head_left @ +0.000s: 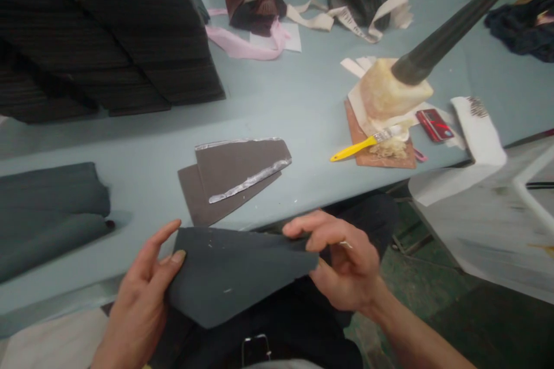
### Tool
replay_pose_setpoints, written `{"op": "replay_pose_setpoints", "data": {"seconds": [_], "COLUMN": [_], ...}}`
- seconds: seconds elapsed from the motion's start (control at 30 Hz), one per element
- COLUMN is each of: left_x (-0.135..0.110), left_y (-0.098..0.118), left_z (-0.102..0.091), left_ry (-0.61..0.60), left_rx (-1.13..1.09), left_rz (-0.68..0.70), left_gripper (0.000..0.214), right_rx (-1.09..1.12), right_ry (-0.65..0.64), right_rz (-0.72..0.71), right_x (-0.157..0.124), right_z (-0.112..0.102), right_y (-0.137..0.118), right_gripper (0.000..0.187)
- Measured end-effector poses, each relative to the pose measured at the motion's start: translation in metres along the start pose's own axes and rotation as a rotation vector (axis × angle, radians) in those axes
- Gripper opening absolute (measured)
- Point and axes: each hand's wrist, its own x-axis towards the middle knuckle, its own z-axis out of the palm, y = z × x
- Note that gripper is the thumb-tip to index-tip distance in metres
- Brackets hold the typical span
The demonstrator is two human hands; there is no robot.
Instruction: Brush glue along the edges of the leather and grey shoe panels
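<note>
Between my two hands, just off the table's front edge and above my lap, is a dark grey-green tapered panel point(242, 277). My left hand point(147, 282) pinches its wide left end between thumb and fingers. The narrow right end is in the grip of my right hand point(341, 259), thumb below and fingers above. On the table beyond lie two overlapping brown tapered pieces; the upper brown piece point(242, 164) has whitish, wet-looking strips along its two long edges. Part of the lower brown piece point(193, 190) is covered by it.
Tall stacks of dark sheets point(142, 29) stand at the back left. Folded dark green material point(52, 196) lies left. At right, a yellow-handled brush point(355, 149) rests by a block with a dark rod point(454, 29). A red box point(435, 125) and fabric scraps point(255, 6) lie around.
</note>
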Motion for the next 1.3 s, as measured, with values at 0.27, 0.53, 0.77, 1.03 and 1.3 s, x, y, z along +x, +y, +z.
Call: {"op": "replay_pose_setpoints", "data": {"seconds": [0.27,0.53,0.77,1.03,1.3], "left_x": [-0.031,-0.006,-0.007,-0.019,-0.025], "left_y": [-0.048,-0.077,-0.084,-0.080,-0.054], "left_z": [0.010,0.019,0.023,0.027,0.022], "left_ry": [-0.601,-0.621,-0.775,-0.644,-0.436], "left_rx": [-0.198,-0.229,-0.714,-0.407,-0.220], "left_rz": [-0.325,-0.058,-0.424,-0.309,-0.155], "left_gripper": [0.081,0.052,0.081,0.063,0.063], "right_rx": [-0.063,-0.039,0.088,0.199,0.287], "right_ry": [0.098,0.018,0.098,0.134,-0.210], "right_rz": [0.359,0.560,0.713,0.831,1.026], "right_x": [0.022,0.038,0.035,0.029,0.015], "right_z": [0.012,0.028,0.025,0.021,-0.015], "right_y": [-0.034,-0.023,-0.005,0.023,0.033], "right_gripper": [0.013,0.026,0.046,0.059,0.063]}}
